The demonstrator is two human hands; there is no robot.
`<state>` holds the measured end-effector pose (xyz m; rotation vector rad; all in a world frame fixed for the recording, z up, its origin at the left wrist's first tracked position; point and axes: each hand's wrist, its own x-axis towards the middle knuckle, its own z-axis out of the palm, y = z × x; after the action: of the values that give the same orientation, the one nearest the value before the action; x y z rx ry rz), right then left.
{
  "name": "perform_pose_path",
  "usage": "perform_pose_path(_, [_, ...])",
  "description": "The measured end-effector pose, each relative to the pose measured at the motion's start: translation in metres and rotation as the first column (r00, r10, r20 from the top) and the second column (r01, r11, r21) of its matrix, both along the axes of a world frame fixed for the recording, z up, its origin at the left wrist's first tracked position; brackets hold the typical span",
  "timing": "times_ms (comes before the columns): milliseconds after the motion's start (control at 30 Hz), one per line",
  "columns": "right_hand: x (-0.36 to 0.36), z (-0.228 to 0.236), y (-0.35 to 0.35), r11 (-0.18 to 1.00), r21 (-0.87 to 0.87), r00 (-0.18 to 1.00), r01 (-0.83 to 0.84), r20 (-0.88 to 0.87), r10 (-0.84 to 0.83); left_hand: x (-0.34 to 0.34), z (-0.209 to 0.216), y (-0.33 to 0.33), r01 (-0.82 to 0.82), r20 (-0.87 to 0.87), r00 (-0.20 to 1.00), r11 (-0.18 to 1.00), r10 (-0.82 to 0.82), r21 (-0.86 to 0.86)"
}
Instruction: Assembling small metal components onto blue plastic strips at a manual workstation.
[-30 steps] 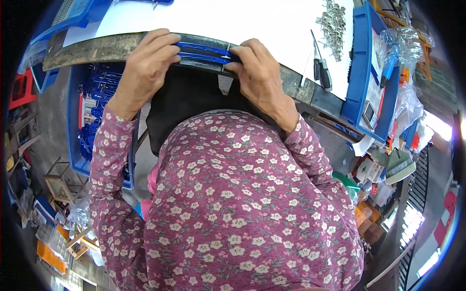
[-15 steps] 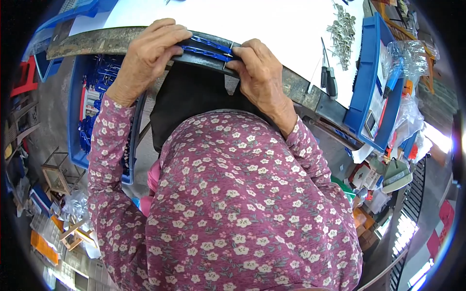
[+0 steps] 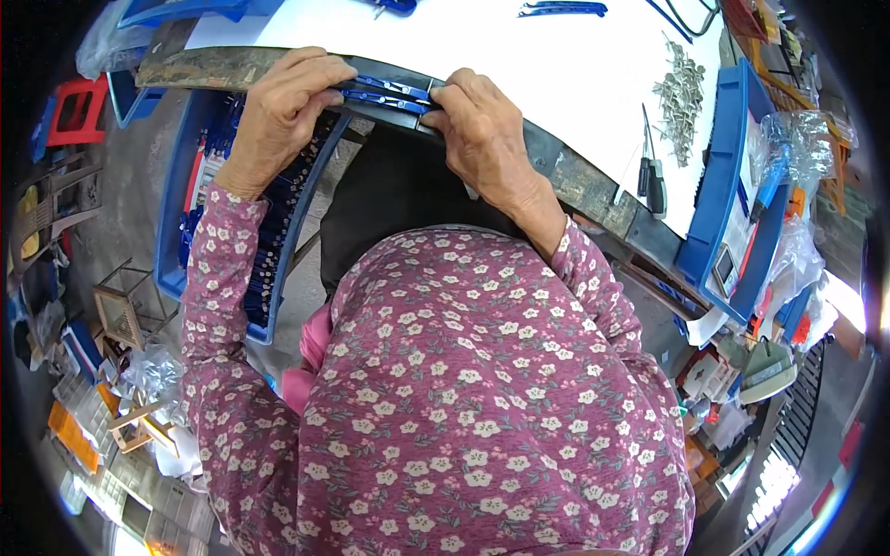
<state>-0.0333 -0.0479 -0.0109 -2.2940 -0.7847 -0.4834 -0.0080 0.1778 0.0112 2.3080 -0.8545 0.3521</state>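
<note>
At the near table edge, a narrow blue piece with two parallel arms and small metal fittings lies across between my hands. My left hand pinches its left end between thumb and fingers. My right hand pinches the right end, where a thin metal pin crosses the two arms. My fingertips cover both ends. On the white table surface, a similar blue piece lies farther off.
Right of my hands lie a heap of small metal pins and dark-handled screwdrivers. A blue bin stands at the right edge. Below the table's left side are blue trays of blue parts. A red stool stands farther left.
The view has shifted, so more of the far table and its blue pieces shows. Both hands keep hold of the blue piece; the pin at its right end sticks out less.
</note>
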Motion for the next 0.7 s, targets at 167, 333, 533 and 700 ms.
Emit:
perform_pose_path(167, [0.003, -0.001, 0.008, 1.000, 0.012, 1.000, -0.011, -0.016, 0.011, -0.002, 0.002, 0.008, -0.009, 0.043, 0.999, 1.000, 0.008, 0.030])
perform_pose_path(333, [0.008, -0.004, 0.015, 0.999, 0.041, 0.999, -0.029, -0.014, 0.029, -0.004, 0.005, 0.013, -0.041, 0.072, 0.997, 0.995, 0.035, 0.089])
perform_pose_path(533, [0.014, 0.000, 0.024, 0.996, 0.045, 0.997, -0.071, -0.012, 0.072, -0.008, 0.009, 0.018, -0.088, -0.056, 0.994, 0.994, 0.091, 0.058])
perform_pose_path(700, [0.017, 0.000, 0.017, 0.989, 0.097, 0.990, -0.113, -0.068, 0.120, -0.017, 0.014, 0.020, -0.080, -0.303, 0.948, 0.994, 0.100, 0.076])
